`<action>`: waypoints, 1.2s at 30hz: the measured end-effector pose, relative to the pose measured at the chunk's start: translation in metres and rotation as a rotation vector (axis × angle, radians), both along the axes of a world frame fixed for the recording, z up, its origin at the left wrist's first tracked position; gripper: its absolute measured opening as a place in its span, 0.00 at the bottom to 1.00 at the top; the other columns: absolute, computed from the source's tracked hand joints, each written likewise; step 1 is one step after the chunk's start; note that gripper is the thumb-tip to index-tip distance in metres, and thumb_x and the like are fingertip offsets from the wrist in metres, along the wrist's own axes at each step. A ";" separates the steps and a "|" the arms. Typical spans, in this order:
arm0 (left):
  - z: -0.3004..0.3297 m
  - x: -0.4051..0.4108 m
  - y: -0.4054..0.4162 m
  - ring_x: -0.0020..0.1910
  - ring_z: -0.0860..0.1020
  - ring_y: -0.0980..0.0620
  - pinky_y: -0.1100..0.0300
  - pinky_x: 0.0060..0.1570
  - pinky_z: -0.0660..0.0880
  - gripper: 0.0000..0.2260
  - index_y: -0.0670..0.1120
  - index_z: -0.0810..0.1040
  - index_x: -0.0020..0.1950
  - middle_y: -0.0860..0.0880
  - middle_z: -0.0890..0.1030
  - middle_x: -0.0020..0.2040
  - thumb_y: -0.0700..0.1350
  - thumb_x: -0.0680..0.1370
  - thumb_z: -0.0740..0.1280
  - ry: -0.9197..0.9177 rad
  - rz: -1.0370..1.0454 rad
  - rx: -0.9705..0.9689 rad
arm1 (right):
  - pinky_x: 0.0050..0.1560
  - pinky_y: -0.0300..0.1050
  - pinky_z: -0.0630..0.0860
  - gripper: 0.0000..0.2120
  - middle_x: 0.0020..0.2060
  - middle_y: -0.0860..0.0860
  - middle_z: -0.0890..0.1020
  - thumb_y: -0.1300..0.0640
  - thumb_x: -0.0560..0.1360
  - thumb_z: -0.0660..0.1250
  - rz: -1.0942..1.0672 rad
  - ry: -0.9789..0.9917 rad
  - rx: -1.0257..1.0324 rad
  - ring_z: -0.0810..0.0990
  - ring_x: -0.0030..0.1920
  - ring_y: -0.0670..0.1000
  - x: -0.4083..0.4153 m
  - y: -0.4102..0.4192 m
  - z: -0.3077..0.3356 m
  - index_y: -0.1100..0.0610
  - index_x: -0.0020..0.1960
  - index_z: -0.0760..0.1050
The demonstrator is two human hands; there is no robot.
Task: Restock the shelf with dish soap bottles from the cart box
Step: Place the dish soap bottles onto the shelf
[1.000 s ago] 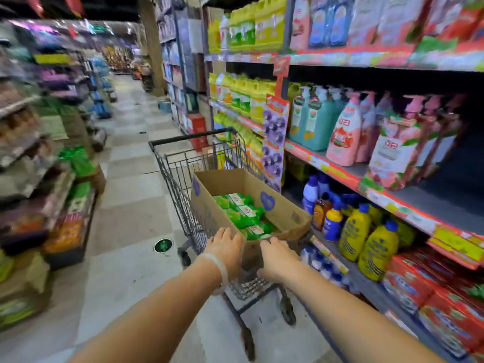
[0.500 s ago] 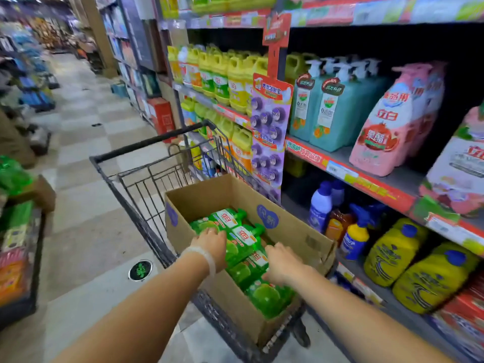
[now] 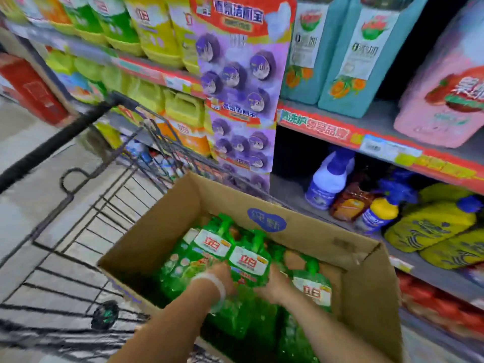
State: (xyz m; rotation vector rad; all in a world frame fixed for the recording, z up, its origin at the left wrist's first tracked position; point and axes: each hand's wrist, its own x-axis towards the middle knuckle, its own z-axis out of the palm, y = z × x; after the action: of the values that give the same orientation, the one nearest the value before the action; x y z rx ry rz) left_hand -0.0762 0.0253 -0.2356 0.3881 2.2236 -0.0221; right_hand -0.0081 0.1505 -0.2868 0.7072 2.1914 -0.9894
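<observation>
An open cardboard box (image 3: 366, 292) sits in a wire shopping cart (image 3: 86, 224) and holds several green dish soap bottles with white and red labels. Both my hands are down inside the box. My left hand (image 3: 220, 277), with a white band at the wrist, grips the bottom of one green bottle (image 3: 209, 244). My right hand (image 3: 272, 282) grips the bottom of the neighbouring green bottle (image 3: 250, 260). Both bottles stand tilted above the others. Another green bottle (image 3: 311, 289) lies to the right of my hands. The view is motion-blurred.
Shelves on the right carry teal bottles (image 3: 351, 56), a pink bottle (image 3: 445, 87), yellow jugs (image 3: 183, 108) and yellow bottles with blue caps (image 3: 432, 226). A purple hanging display strip (image 3: 241, 95) hangs beside the cart. The cart's black handle (image 3: 52, 145) is at the left.
My head has moved closer to the box and shelf. Both hands went deeper into the box and took hold of two green bottles, which now tilt up above the others.
</observation>
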 end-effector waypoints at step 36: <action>-0.010 -0.010 0.036 0.48 0.79 0.49 0.52 0.53 0.76 0.25 0.48 0.72 0.47 0.51 0.81 0.45 0.41 0.58 0.81 -0.131 0.423 0.516 | 0.56 0.42 0.73 0.25 0.53 0.50 0.80 0.61 0.62 0.79 -0.860 0.234 -0.426 0.77 0.52 0.49 0.033 0.029 0.039 0.56 0.54 0.72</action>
State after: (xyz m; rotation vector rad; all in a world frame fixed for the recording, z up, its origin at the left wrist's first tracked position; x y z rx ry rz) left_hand -0.0863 0.0613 -0.2454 0.1775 2.1188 0.7902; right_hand 0.0245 0.1799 -0.2479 1.4128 1.7305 -1.9683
